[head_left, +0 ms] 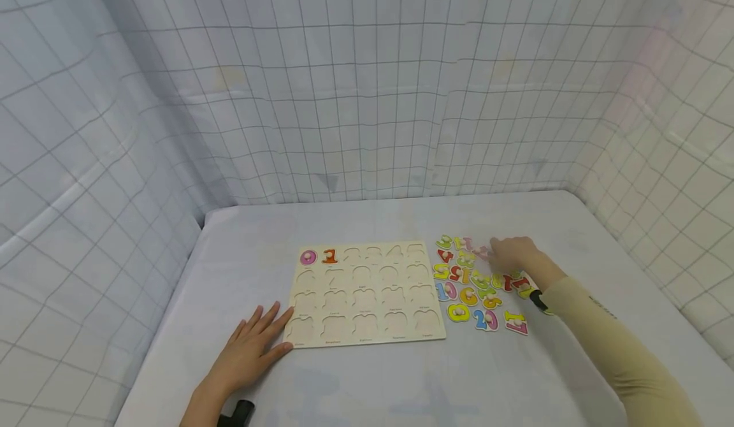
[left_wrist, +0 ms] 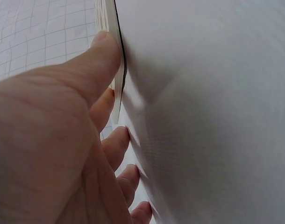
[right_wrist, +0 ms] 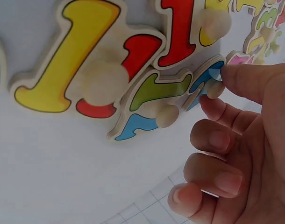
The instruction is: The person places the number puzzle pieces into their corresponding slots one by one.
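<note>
A wooden number puzzle board (head_left: pixel 346 280) lies on the table, with a purple 0 (head_left: pixel 308 257) and an orange-red 1 (head_left: pixel 329 256) in its top-left recesses. My left hand (head_left: pixel 246 354) rests at the board's lower left corner with fingers spread; its thumb (left_wrist: pixel 105 49) touches the board's edge. Over the far right of the loose pieces is my right hand (head_left: pixel 513 255). Its thumb and index finger pinch a blue number piece (right_wrist: pixel 208 74) at its round knob, the other fingers curled beneath. The head view hides that piece behind the hand.
Several loose number pieces (head_left: pixel 467 296) with knobs lie close together right of the board. Near the right hand are a yellow and red piece (right_wrist: pixel 70 56) and a green and blue piece (right_wrist: pixel 161 93). Grid-patterned white cloth (head_left: pixel 355 95) surrounds the white table.
</note>
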Demonstrator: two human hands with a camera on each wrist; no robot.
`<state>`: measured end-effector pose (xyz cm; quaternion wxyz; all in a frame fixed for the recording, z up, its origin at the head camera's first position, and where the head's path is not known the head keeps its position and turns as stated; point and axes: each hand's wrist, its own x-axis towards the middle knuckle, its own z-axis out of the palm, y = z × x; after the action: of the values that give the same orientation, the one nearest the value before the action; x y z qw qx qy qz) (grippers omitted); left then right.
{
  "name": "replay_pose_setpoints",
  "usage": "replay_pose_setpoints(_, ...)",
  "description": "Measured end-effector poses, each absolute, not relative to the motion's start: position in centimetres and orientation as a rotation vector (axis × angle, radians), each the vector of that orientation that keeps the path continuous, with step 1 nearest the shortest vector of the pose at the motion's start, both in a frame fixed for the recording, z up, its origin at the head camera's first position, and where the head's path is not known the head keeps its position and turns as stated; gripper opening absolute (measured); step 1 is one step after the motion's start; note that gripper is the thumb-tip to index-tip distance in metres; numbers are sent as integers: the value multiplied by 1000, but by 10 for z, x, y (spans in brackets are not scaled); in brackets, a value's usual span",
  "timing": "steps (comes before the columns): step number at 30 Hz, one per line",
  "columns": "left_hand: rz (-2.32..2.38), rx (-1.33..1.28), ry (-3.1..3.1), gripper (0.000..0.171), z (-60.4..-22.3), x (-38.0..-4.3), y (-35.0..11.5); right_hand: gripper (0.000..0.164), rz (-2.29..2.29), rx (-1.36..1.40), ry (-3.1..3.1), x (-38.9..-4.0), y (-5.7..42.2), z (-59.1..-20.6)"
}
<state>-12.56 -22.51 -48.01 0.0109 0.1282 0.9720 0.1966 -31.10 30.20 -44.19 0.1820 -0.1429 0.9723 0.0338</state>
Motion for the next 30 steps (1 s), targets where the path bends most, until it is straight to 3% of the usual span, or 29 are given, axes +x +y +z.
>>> replay_pose_setpoints(6, 624, 399, 3024, 63, -477, -125, -223, 29, 112, -470, 2686, -309, 304, -440)
replay_pose_setpoints(13, 616, 400, 3030, 62, -475, -123, -223, 52, 276, -583, 2657, -313, 307, -442)
replay_pose_setpoints(20, 629, 391, 3016, 63, -474, -121, -222, 21, 100, -650, 2764, -310, 316, -432)
replay_pose_setpoints(30, 629, 381, 3022, 63, -474, -122, -221, 26, -170, -690, 2975, -307, 296, -419)
